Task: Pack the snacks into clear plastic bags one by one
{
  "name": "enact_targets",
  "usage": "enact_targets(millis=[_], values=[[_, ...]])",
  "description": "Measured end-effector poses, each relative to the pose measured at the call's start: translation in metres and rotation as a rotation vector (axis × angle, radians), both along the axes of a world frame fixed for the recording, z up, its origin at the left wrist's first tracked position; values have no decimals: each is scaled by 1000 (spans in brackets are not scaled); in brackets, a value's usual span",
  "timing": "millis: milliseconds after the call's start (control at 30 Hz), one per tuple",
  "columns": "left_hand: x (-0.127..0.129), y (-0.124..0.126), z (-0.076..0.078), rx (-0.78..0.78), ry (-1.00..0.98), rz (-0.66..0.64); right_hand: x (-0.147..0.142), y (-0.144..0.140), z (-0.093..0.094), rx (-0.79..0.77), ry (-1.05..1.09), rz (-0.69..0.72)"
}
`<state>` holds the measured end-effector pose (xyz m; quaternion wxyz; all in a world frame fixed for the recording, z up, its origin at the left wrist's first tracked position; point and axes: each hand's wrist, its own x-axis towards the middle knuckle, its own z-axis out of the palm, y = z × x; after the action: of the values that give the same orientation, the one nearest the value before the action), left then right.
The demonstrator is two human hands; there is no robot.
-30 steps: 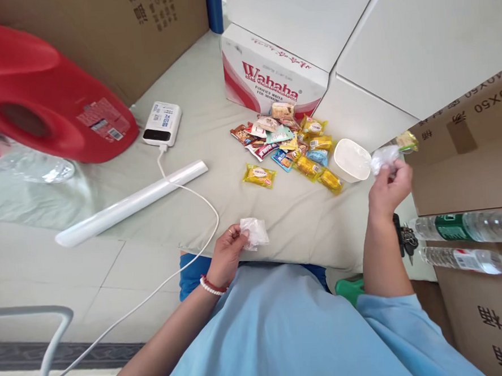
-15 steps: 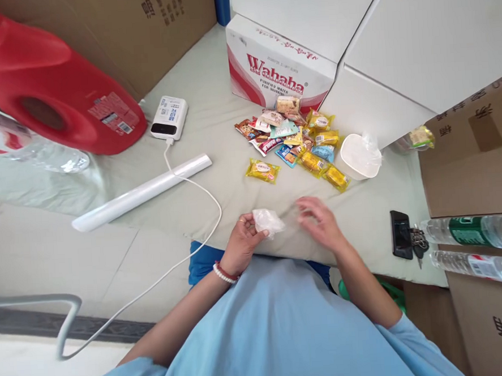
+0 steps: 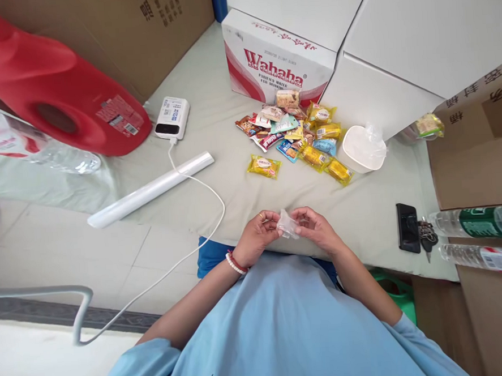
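A crumpled, translucent plastic bag (image 3: 288, 224) is stretched between my two hands, just above the front edge of the covered surface. My left hand (image 3: 260, 235) pinches its left side; a ring and a bracelet show on that arm. On the other side, my right hand (image 3: 317, 228) grips the bag between thumb and fingers. Beyond the hands lies one yellow snack packet (image 3: 264, 166) by itself. Behind it is a heap of wrapped snacks (image 3: 284, 123), and to their right stands a white plastic bowl (image 3: 359, 154) with clear plastic film at its rim.
A white tube-shaped roll (image 3: 151, 189) and a white device (image 3: 172, 118) with a cable lie at left, near a red jug (image 3: 59, 103). The Wahaha carton (image 3: 277, 61) stands behind the snacks. At right are a phone (image 3: 407, 228), keys (image 3: 427, 235) and water bottles (image 3: 483, 223).
My right hand has come left and taken hold of the plastic bag's right side. The left hand has shifted slightly right with the bag. The view has moved a little.
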<state>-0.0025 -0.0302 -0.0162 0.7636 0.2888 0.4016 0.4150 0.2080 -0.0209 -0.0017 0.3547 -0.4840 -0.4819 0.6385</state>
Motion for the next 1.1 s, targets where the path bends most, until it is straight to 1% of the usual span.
enact_targets(millis=[67, 100, 167, 233, 300, 400, 467, 533, 567, 633, 700, 767, 833, 867, 933, 1000, 1033, 1067, 1100], values=[[1, -2, 2, 17, -10, -21, -10, 0, 0, 9, -40, -13], [1, -3, 3, 23, -10, -18, -13, 2, 0, 0, -42, -62], [-1, -2, 4, 26, 8, 13, -14, 7, -1, -46, 4, -225], [-7, 0, 2, 20, 43, 58, -7, 14, -1, -108, 78, -396], [-16, 4, -1, 13, 90, 97, 5, 19, 0, -162, 123, -491], [-27, 8, -4, 65, 238, 148, 22, 19, 3, -232, 158, -525], [-30, 8, -1, 177, 387, 199, 25, 17, 5, -261, 175, -530], [-26, 6, 5, 333, 505, 223, 22, 14, 8, -274, 170, -528], [-21, 4, 9, 417, 537, 208, 18, 13, 9, -278, 162, -521], [-9, 1, 16, 559, 566, 131, 9, 13, 11, -284, 151, -507], [4, -1, 19, 624, 595, 52, 2, 14, 13, -290, 152, -487], [12, -1, 17, 600, 616, 14, -1, 17, 14, -293, 151, -458], [15, 2, 13, 501, 597, 6, 2, 20, 13, -270, 148, -453], [14, 4, 11, 440, 576, 16, 5, 22, 13, -240, 138, -477], [10, 8, 8, 334, 542, 72, 14, 22, 12, -144, 88, -578], [6, 11, 7, 280, 521, 145, 23, 19, 12, -56, 29, -670], [5, 11, 6, 270, 508, 171, 26, 16, 13, -42, 7, -675], [4, 11, 7, 266, 492, 187, 27, 12, 14, -51, -10, -642], [4, 10, 7, 268, 475, 192, 27, 8, 16, -82, -24, -572]])
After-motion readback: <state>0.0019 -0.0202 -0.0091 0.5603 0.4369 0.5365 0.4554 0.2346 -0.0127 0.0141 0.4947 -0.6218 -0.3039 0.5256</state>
